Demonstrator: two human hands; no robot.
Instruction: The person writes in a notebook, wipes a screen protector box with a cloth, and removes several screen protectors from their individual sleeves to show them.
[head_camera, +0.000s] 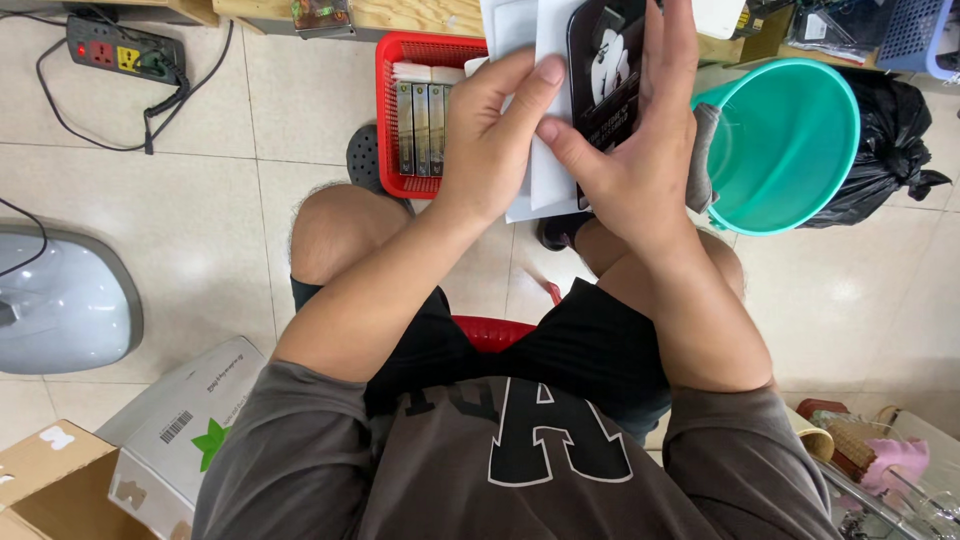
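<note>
Both hands meet above the knees, clamped on a black phone case (605, 70) backed by white sleeves (548, 170). The left hand (492, 140) pinches the sleeves' edge; the right hand (640, 150) lies over the case, apparently gripping it.

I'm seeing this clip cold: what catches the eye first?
Both hands, left hand and right hand, meet at top centre around a black phone case and white packet. A teal bucket sits right of them, a red basket left.
</note>
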